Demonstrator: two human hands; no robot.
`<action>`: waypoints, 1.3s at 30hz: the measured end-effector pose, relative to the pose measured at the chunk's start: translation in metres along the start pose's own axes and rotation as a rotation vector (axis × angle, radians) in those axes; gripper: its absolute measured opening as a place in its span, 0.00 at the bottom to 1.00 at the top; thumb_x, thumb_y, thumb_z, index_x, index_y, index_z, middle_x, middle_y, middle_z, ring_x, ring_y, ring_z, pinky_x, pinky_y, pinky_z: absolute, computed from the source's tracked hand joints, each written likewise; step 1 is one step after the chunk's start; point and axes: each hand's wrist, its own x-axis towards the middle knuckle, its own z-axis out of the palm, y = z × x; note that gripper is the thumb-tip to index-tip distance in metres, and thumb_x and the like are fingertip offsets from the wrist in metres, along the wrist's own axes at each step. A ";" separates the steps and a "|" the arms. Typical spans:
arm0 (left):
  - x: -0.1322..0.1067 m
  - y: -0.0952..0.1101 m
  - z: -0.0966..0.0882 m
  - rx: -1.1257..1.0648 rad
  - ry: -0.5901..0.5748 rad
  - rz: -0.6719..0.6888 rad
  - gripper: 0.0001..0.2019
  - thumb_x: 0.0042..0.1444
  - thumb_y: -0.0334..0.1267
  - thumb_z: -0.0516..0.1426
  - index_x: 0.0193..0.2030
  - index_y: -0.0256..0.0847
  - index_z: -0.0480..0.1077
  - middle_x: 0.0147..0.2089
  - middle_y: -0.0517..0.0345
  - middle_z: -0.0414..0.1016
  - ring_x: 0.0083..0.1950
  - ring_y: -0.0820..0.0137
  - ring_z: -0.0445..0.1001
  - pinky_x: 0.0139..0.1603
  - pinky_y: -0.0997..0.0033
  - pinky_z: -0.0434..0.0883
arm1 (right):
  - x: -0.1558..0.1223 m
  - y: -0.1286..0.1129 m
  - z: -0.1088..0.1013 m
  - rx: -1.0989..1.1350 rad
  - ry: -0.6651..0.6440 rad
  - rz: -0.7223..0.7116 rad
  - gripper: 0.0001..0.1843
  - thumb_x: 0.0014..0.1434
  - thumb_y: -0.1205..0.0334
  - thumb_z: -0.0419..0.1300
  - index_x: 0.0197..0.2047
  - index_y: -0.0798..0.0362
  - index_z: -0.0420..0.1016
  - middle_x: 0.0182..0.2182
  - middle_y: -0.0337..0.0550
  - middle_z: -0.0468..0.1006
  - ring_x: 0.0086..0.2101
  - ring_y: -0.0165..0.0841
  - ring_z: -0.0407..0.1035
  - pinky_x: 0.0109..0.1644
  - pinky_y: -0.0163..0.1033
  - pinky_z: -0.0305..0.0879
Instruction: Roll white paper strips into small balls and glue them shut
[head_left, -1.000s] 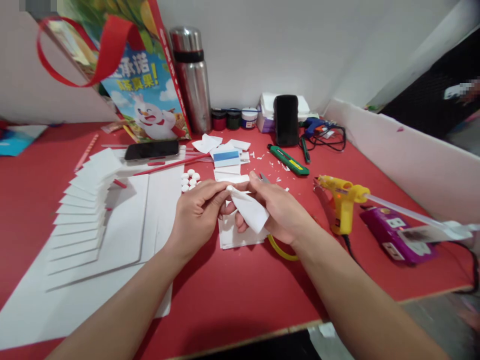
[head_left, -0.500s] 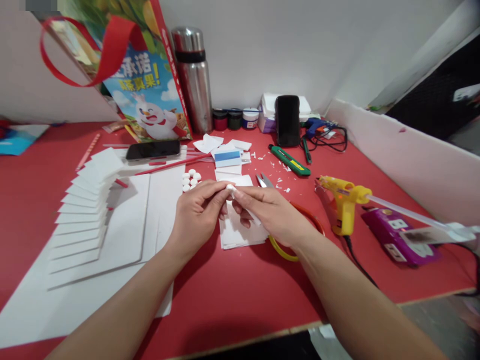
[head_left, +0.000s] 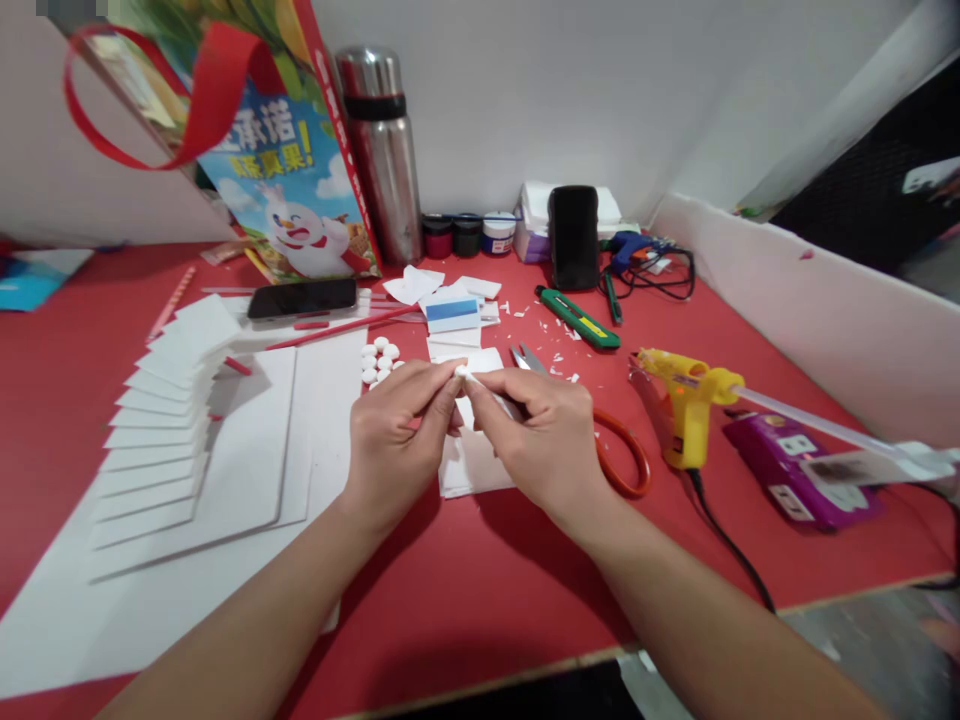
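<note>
My left hand [head_left: 397, 435] and my right hand [head_left: 544, 435] meet over the middle of the table, thumbs and forefingers closed. Pinched between their fingertips is a small white piece [head_left: 462, 372], perhaps paper; its exact kind is too small to tell. Below them lies a stack of white paper pieces [head_left: 472, 478], partly covered. Several small round white pieces [head_left: 381, 356] are grouped just beyond my left hand. Scissors [head_left: 626, 462] with a red and yellow handle lie partly hidden under my right hand.
A stepped white card model [head_left: 259, 450] stands at left on white sheets. At right are a yellow glue gun [head_left: 686, 410] and a purple box [head_left: 799, 470]. Behind are a green cutter [head_left: 577, 318], phones, a steel flask [head_left: 386, 170], paint jars and a gift bag [head_left: 292, 180].
My right hand has turned and closed in on the small white piece, uncovering more of the scissors' red handle. The view has shifted slightly.
</note>
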 end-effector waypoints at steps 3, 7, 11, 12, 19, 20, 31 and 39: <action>-0.003 -0.003 0.001 0.068 0.002 0.082 0.13 0.65 0.26 0.57 0.53 0.34 0.79 0.32 0.56 0.76 0.33 0.74 0.74 0.39 0.71 0.72 | -0.001 0.002 -0.001 0.032 -0.026 0.021 0.11 0.64 0.67 0.60 0.31 0.54 0.81 0.21 0.36 0.76 0.21 0.25 0.66 0.30 0.33 0.62; -0.005 -0.005 0.000 0.049 -0.054 0.086 0.17 0.65 0.25 0.56 0.59 0.36 0.76 0.38 0.53 0.80 0.35 0.74 0.76 0.40 0.71 0.74 | 0.001 0.005 -0.005 0.062 -0.045 0.043 0.12 0.65 0.66 0.60 0.30 0.54 0.80 0.23 0.37 0.77 0.23 0.26 0.68 0.30 0.33 0.63; -0.001 -0.003 -0.003 -0.258 -0.057 -0.181 0.10 0.64 0.30 0.60 0.48 0.41 0.81 0.35 0.57 0.81 0.33 0.73 0.79 0.37 0.72 0.78 | 0.006 0.007 -0.013 0.115 -0.140 0.040 0.11 0.64 0.67 0.61 0.31 0.54 0.81 0.22 0.36 0.76 0.23 0.25 0.68 0.29 0.33 0.63; 0.000 -0.003 -0.004 -0.341 -0.061 -0.263 0.09 0.63 0.32 0.61 0.46 0.41 0.82 0.35 0.57 0.81 0.32 0.72 0.80 0.36 0.72 0.79 | 0.007 0.008 -0.014 0.121 -0.163 0.027 0.11 0.64 0.67 0.61 0.31 0.54 0.81 0.22 0.36 0.76 0.23 0.25 0.68 0.29 0.33 0.62; 0.007 -0.006 -0.007 -0.487 -0.183 -0.364 0.11 0.63 0.31 0.60 0.48 0.44 0.83 0.26 0.62 0.77 0.25 0.75 0.75 0.30 0.73 0.75 | 0.012 0.013 -0.021 0.092 -0.262 0.019 0.13 0.66 0.63 0.60 0.30 0.53 0.81 0.26 0.38 0.78 0.25 0.27 0.69 0.30 0.34 0.63; 0.007 -0.006 -0.007 -0.450 -0.177 -0.327 0.11 0.63 0.30 0.60 0.48 0.44 0.83 0.26 0.62 0.76 0.25 0.75 0.74 0.31 0.73 0.75 | 0.012 0.012 -0.021 0.092 -0.269 0.024 0.13 0.66 0.63 0.60 0.30 0.52 0.81 0.26 0.38 0.78 0.25 0.27 0.69 0.30 0.34 0.63; 0.002 -0.005 -0.003 -0.108 -0.109 -0.144 0.11 0.66 0.32 0.57 0.48 0.44 0.81 0.28 0.60 0.73 0.31 0.72 0.72 0.39 0.68 0.69 | 0.005 0.008 -0.007 -0.058 -0.158 0.051 0.15 0.66 0.61 0.60 0.27 0.54 0.76 0.23 0.39 0.78 0.24 0.27 0.67 0.32 0.35 0.60; 0.005 -0.010 -0.005 -0.134 -0.122 -0.209 0.09 0.66 0.34 0.58 0.46 0.43 0.81 0.36 0.57 0.78 0.33 0.71 0.73 0.38 0.69 0.71 | 0.016 0.014 -0.015 0.785 -0.431 0.699 0.23 0.64 0.45 0.60 0.32 0.58 0.80 0.22 0.44 0.79 0.20 0.28 0.70 0.28 0.35 0.68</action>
